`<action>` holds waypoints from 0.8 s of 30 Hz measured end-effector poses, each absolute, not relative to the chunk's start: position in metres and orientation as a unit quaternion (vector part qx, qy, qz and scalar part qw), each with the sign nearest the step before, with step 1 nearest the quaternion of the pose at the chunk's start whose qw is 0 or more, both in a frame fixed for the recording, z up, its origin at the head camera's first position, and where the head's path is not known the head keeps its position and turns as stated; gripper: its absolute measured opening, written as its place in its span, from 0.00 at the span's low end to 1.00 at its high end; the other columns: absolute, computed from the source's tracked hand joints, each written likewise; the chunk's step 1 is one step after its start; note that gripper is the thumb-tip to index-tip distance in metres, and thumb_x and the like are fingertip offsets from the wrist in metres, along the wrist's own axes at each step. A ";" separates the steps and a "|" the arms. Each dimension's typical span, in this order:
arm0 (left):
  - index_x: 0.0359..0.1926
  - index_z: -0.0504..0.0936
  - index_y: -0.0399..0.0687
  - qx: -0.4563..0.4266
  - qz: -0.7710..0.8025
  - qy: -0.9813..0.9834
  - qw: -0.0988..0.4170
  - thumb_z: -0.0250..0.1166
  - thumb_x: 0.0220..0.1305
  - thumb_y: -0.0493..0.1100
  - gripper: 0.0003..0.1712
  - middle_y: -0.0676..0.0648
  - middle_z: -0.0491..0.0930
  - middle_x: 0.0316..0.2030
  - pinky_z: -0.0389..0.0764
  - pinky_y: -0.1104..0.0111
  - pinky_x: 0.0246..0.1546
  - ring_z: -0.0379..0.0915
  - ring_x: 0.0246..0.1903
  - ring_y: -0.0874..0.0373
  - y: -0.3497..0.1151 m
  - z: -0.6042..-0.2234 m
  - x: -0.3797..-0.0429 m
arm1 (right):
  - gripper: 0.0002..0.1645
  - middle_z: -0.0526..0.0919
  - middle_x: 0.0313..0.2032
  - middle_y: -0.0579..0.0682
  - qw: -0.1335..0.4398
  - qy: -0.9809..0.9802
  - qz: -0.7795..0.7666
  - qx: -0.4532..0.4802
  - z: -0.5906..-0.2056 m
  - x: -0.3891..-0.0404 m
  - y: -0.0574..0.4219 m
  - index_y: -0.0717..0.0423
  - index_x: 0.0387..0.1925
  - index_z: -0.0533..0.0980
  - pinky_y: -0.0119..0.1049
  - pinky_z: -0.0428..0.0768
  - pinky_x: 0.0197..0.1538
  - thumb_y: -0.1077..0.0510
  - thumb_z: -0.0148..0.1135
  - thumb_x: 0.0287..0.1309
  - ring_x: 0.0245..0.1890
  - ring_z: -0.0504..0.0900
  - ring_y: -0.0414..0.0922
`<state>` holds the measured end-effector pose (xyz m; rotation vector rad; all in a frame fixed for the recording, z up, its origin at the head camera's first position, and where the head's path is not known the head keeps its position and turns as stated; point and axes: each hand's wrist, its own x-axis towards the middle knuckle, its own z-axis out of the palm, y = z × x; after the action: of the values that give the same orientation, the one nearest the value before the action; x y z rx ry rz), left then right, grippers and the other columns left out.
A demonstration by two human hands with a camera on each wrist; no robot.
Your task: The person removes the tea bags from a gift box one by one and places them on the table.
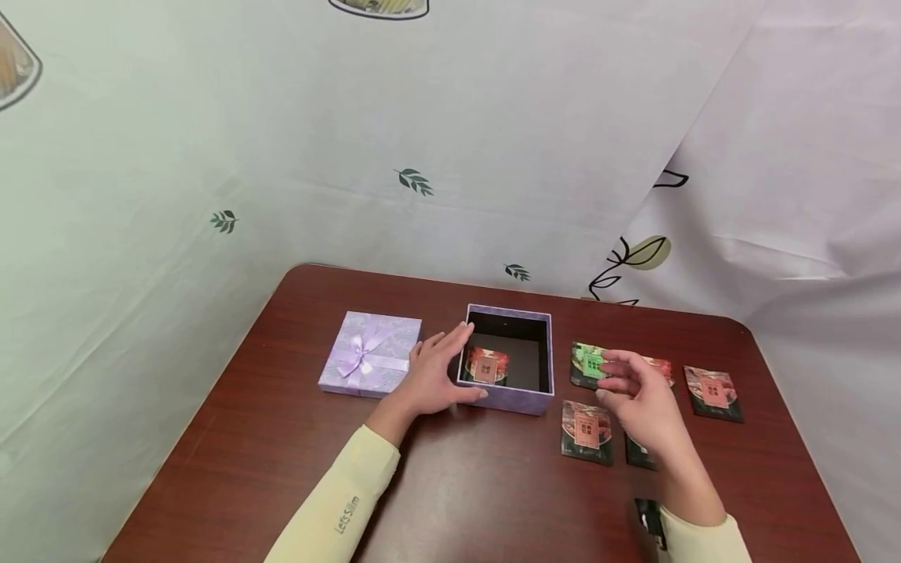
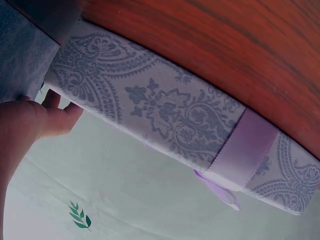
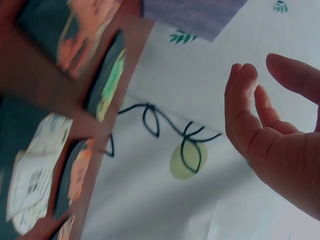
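The left hand lies flat against the near left wall of the open purple box, fingers straight, thumb along the front corner, gripping nothing. One red packet already lies inside the box, just beyond those fingertips. The lid with its bow sits on the bench just behind the back of that hand. The right hand hovers with loosely curled fingers, holding nothing, right above the green packet, which lies under its fingertips. More red packets lie below and to either side of its palm. The right hand is the nearer one to the green packet; the box lies to its thumb side.
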<state>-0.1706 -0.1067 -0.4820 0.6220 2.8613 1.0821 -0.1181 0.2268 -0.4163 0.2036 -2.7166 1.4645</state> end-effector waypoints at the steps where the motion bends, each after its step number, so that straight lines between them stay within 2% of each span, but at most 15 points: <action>1: 0.80 0.53 0.57 0.200 0.346 0.917 0.010 0.76 0.49 0.65 0.63 0.50 0.52 0.77 0.42 0.36 0.63 0.50 0.70 0.38 -0.107 -0.482 -0.171 | 0.30 0.79 0.51 0.64 0.024 -0.872 0.483 0.074 -0.415 -0.119 0.224 0.63 0.62 0.71 0.31 0.81 0.38 0.76 0.64 0.57 0.46 0.83 0.57; 6: 0.80 0.52 0.58 0.201 0.338 0.919 0.013 0.76 0.49 0.66 0.63 0.52 0.52 0.77 0.42 0.36 0.63 0.50 0.70 0.38 -0.107 -0.482 -0.171 | 0.30 0.77 0.55 0.66 -0.011 -0.839 0.535 0.101 -0.411 -0.123 0.209 0.65 0.63 0.69 0.34 0.82 0.40 0.76 0.62 0.59 0.50 0.82 0.62; 12: 0.80 0.52 0.58 0.199 0.337 0.920 0.014 0.76 0.49 0.66 0.63 0.54 0.51 0.77 0.43 0.35 0.63 0.50 0.71 0.39 -0.107 -0.483 -0.171 | 0.30 0.76 0.57 0.63 -0.045 -0.830 0.547 0.103 -0.409 -0.126 0.196 0.60 0.64 0.69 0.36 0.82 0.43 0.74 0.62 0.60 0.52 0.81 0.59; 18: 0.80 0.52 0.58 0.198 0.339 0.920 0.013 0.76 0.49 0.66 0.63 0.54 0.51 0.77 0.43 0.35 0.63 0.50 0.70 0.38 -0.107 -0.482 -0.171 | 0.30 0.74 0.59 0.65 -0.068 -0.821 0.557 0.110 -0.406 -0.128 0.185 0.61 0.65 0.68 0.37 0.82 0.44 0.72 0.63 0.61 0.54 0.80 0.59; 24: 0.80 0.53 0.58 0.199 0.343 0.918 0.012 0.76 0.49 0.65 0.63 0.52 0.52 0.77 0.43 0.35 0.63 0.49 0.70 0.38 -0.107 -0.480 -0.169 | 0.30 0.73 0.61 0.65 -0.101 -0.820 0.549 0.121 -0.405 -0.132 0.171 0.61 0.65 0.67 0.45 0.80 0.51 0.68 0.64 0.63 0.56 0.78 0.60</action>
<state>-0.1694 -0.1072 -0.4798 0.6198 2.8626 1.0682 -0.1316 0.1708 -0.4053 0.4074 -2.7581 1.8470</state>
